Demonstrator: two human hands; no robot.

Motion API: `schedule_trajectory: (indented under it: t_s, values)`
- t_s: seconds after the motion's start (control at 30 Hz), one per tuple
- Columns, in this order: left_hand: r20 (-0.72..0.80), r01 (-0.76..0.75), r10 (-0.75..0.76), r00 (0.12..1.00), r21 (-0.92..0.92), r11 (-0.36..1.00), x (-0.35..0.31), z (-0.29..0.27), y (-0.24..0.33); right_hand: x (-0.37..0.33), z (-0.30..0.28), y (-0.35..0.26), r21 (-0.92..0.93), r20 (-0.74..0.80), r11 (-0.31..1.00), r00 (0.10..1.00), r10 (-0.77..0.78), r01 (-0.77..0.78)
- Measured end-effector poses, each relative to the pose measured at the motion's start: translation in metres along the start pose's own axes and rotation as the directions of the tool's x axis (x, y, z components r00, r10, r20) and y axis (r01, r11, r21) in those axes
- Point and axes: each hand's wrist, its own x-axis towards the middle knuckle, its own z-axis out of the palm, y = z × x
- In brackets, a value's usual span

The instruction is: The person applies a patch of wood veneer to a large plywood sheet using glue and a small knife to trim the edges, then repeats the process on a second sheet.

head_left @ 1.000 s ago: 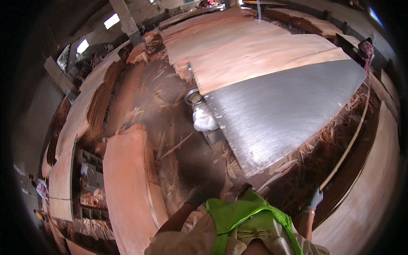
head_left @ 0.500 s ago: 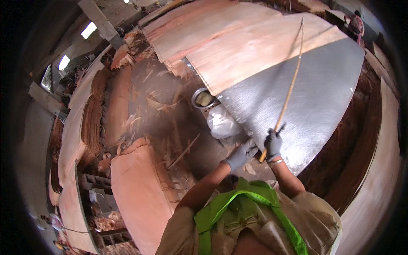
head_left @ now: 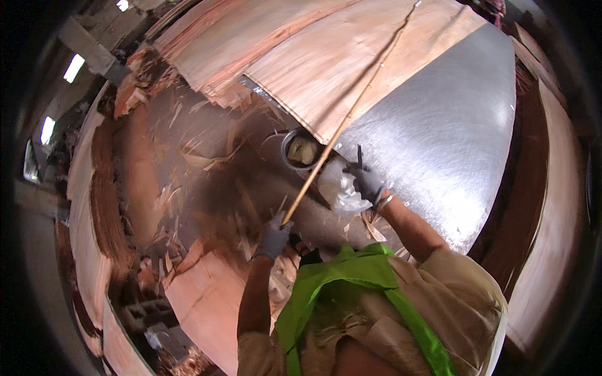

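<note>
My left hand [head_left: 273,237], in a grey glove, grips the lower end of a long thin wooden stick [head_left: 343,122]. The stick slants up and right across the veneer sheets [head_left: 351,56]. My right hand [head_left: 367,183], also gloved, is closed around a short thin dark tool [head_left: 359,154] that points upward. It hovers at the near edge of the shiny metal plate [head_left: 439,138], right beside a crumpled white plastic bag [head_left: 337,191]. A round metal bowl [head_left: 302,150] with yellowish contents sits just left of the stick.
Stacks of reddish wood veneer [head_left: 207,301] lie at the lower left and along the left side. Splinters and veneer scraps [head_left: 207,169] litter the dark floor. More veneer [head_left: 552,207] curves along the right edge.
My hands have moved apart. The stick's lower end shifted left and now sits in my left hand alone, while my right hand went to the bag with the dark tool.
</note>
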Motion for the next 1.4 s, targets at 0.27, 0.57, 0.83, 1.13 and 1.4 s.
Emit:
schedule_trajectory:
  t_s: [0.27,0.57,0.83,1.13,1.4]
  values:
    - [0.085,-0.054,0.052,0.995,0.027,0.998,0.079,-0.134,-0.039,0.16,0.031,0.024,0.218,-0.251,0.973,0.968,-0.021,0.078]
    - [0.256,-0.147,0.094,0.962,0.197,0.969,0.175,-0.224,-0.07,0.169,0.073,0.016,-0.149,-0.585,0.984,0.793,-0.17,0.101]
    - [0.282,-0.383,0.313,0.907,0.242,0.892,0.282,-0.253,-0.12,0.188,0.091,0.013,-0.625,-0.686,0.773,0.548,-0.479,-0.107]
    - [0.408,-0.05,0.051,0.912,-0.014,0.999,0.4,-0.276,-0.109,0.172,0.133,-0.027,-0.654,-0.75,0.606,0.49,-0.444,-0.453]
    - [0.503,0.188,0.047,0.863,-0.405,0.895,0.483,-0.226,-0.025,0.179,0.144,-0.03,-0.538,-0.808,0.81,0.415,-0.418,-0.232]
